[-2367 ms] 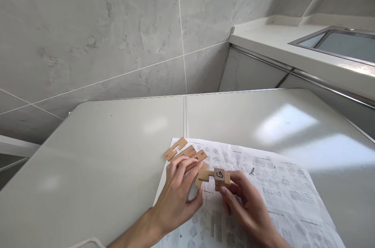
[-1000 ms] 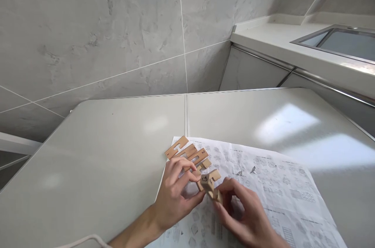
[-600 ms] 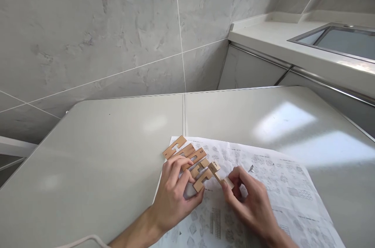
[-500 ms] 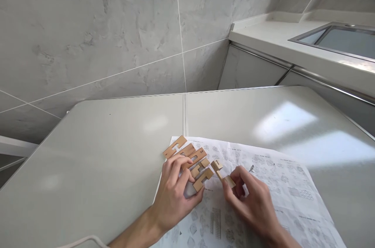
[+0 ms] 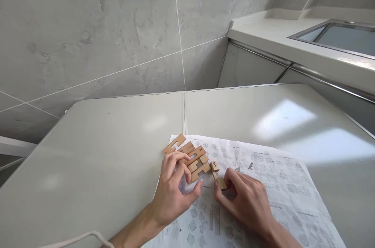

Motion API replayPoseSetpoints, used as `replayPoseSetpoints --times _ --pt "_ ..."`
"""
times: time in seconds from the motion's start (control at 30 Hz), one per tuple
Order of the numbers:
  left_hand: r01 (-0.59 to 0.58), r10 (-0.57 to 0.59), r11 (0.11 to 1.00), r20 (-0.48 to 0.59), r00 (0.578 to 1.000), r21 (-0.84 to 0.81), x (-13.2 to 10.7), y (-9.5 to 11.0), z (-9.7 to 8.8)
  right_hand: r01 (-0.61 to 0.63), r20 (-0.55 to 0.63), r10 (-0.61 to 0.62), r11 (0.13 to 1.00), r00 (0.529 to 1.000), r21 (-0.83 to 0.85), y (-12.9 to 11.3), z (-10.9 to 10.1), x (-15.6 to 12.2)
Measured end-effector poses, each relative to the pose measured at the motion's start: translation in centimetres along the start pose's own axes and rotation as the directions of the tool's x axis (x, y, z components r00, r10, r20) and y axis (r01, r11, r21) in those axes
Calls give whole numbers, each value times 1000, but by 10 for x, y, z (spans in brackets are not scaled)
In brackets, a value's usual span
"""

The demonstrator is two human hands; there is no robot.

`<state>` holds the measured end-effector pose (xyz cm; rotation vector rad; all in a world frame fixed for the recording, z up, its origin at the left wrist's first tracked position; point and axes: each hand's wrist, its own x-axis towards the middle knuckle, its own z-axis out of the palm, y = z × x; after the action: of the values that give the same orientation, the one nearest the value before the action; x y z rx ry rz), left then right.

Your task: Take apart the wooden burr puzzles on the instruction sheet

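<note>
Between the thumb and fingers of my right hand (image 5: 244, 193) is a notched wooden puzzle piece (image 5: 215, 166) marked 3, tilted just right of the other pieces. My left hand (image 5: 175, 189) curves over the left side of the group, its thumb apart from the fingers and nothing gripped. Its fingertips reach over the pieces; whether they touch is unclear. Beside them lie a notched block (image 5: 200, 172), a slotted flat piece marked 2 (image 5: 199, 153), and a thin cut-out plate (image 5: 174, 144) farthest back. Another flat piece is partly hidden by my left fingers.
A creased printed sheet (image 5: 287, 201) with small diagrams lies under the pieces on the pale table (image 5: 102, 154). Small silvery scraps (image 5: 250, 166) rest on the paper. A white cable (image 5: 79, 237) runs at lower left. A counter with a sink (image 5: 348, 39) stands at right, beyond the table.
My left thumb has come away from the nearest notched block and spread open. My right hand has moved slightly left with the piece marked 3, which has turned and sits closer to the group.
</note>
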<state>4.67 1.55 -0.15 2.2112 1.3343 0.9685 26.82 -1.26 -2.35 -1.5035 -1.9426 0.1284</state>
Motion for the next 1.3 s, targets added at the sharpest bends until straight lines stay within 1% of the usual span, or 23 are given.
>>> replayPoseSetpoints --times 0.1,0.17,0.3,0.4,0.5,0.6,0.67,0.73,0.8,0.87,0.93,1.1,1.3 --pt "43 -46 997 -48 998 -66 7 -2 -8 37 55 -40 998 998 56 -2 0 0" --pt "97 -103 993 -91 991 -67 14 -9 -15 66 92 -76 993 993 102 -3 0 0" --pt "192 -195 981 -191 962 -32 30 -37 -32 108 142 -143 968 980 226 -3 0 0" --pt "280 -275 960 -222 935 -8 38 -59 -41 113 187 -172 950 967 292 -2 -1 2" --pt "360 -368 930 -213 905 -74 43 -71 -46 134 232 -221 931 947 339 -1 -3 4" --pt "378 -393 919 -179 902 -116 43 -72 -45 169 249 -273 913 929 371 -1 -4 6" --pt "372 -386 922 -164 908 -112 42 -71 -43 173 218 -270 908 938 380 -1 -4 7" --pt "378 -392 919 -159 906 -115 41 -69 -42 146 170 -229 906 959 396 0 -3 7" --pt "393 -410 911 -166 897 -127 41 -68 -41 87 142 -163 899 976 430 3 -3 7" --pt "406 -424 904 -174 888 -133 40 -70 -41 20 164 -108 887 980 462 5 -2 6" --pt "413 -431 901 -177 885 -130 39 -71 -41 -17 209 -92 883 974 468 6 -2 4" --pt "442 -461 886 -181 868 -137 38 -75 -40 19 237 -138 895 962 445 5 -1 3" --pt "471 -494 868 -175 852 -158 36 -75 -40 -10 275 -127 894 953 448 5 0 3"
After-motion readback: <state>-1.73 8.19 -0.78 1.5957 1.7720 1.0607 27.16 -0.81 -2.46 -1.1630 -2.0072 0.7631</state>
